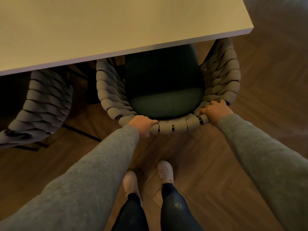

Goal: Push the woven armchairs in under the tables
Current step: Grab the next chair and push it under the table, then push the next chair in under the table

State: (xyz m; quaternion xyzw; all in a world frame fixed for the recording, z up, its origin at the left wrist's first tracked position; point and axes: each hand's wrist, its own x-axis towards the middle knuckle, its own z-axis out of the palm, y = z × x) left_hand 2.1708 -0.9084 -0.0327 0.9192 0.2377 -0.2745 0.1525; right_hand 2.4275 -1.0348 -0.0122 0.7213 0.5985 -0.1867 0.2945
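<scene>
We grip the armchair (175,126) by its top back rail with both hands. Left hand (143,126) is curled over the weave at 7 o'clock of the seat, right hand (216,112) is wrapped round it at 4 o'clock. The chair's front is under the table (116,22) edge at 12 o'clock and its back sticks out. A dark cushion (165,104) lies on the seat. Another armchair (45,105) at 9 o'clock is partly under the same table. Our shoes (165,171) are at 6 o'clock.
</scene>
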